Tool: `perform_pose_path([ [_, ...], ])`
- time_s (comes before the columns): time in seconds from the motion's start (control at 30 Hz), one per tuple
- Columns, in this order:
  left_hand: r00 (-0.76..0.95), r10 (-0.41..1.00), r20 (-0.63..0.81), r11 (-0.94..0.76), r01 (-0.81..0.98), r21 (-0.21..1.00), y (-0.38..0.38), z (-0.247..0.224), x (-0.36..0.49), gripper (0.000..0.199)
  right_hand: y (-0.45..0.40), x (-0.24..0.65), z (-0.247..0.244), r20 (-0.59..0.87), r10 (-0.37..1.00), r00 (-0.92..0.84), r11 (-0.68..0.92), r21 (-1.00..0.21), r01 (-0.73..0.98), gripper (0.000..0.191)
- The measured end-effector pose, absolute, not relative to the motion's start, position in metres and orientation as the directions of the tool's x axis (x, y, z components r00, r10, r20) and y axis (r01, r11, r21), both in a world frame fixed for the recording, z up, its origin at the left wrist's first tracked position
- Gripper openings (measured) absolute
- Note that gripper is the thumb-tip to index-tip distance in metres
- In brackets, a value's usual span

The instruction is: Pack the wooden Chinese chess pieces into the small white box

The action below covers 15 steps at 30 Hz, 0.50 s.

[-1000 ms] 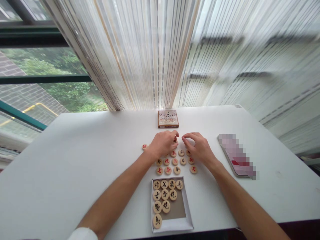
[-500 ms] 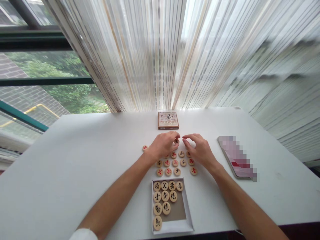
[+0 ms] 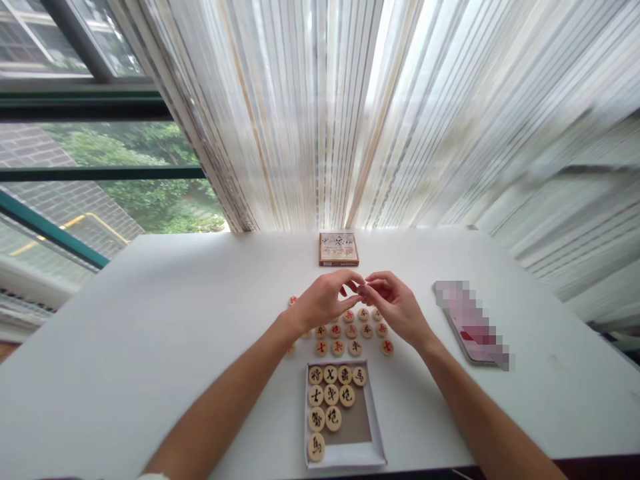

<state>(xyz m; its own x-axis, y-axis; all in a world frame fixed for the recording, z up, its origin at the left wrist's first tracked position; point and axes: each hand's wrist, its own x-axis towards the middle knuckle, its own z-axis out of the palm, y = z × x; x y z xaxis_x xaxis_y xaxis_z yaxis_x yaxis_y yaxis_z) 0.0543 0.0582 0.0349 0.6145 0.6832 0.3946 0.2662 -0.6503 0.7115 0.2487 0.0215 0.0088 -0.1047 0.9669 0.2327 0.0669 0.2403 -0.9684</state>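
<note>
Hands met over the white table [image 3: 150, 333]: the left hand [image 3: 323, 303] and the right hand [image 3: 395, 310] curled in toward each other, their fingertips together or very nearly so, above the middle of the layout. (Those fingers hid the spot where they met, so whether a small piece was pinched between them could not be told.)

Just below both hands, on the wearer's side, red-marked round wooden pieces [image 3: 351, 331] lay in loose rows. The rows ran sideways across the wearer's front, their long axis level with the line from one hand to the other and centred under the meeting fingers, so neither hand was clearly the nearer to the group as a whole. A lone disc [image 3: 293, 301] sat just outside the left hand, and another [image 3: 291, 348] lay lower down on that side. At the far right of the rows, a red-marked disc [image 3: 387, 347] lay below the right wrist.

Further below the rows, black-marked pieces [image 3: 331, 395] filled most of a shallow white cardboard box [image 3: 345, 457], centred between the hands. Beyond the fingertips stood a small printed box [image 3: 339, 249], and to the right of the right hand lay a pixelated phone [image 3: 473, 327].
</note>
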Motion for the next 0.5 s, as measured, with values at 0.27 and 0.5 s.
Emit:
perform_pose_path([
  [0.27, 0.448, 0.828, 0.338, -0.539, 0.466, 0.702, 0.052, 0.017, -0.011, 0.017, 0.018, 0.238, 0.004, 0.196, 0.961, -0.196, 0.212, -0.975, 0.066, 0.029],
  [0.5, 0.298, 0.932, 0.206, -0.345, 0.556, 0.756, 0.058, -0.01, -0.054, 0.031, 0.016, 0.235, 0.001, 0.112, 0.965, -0.235, 0.12, -0.993, 0.02, 0.033],
])
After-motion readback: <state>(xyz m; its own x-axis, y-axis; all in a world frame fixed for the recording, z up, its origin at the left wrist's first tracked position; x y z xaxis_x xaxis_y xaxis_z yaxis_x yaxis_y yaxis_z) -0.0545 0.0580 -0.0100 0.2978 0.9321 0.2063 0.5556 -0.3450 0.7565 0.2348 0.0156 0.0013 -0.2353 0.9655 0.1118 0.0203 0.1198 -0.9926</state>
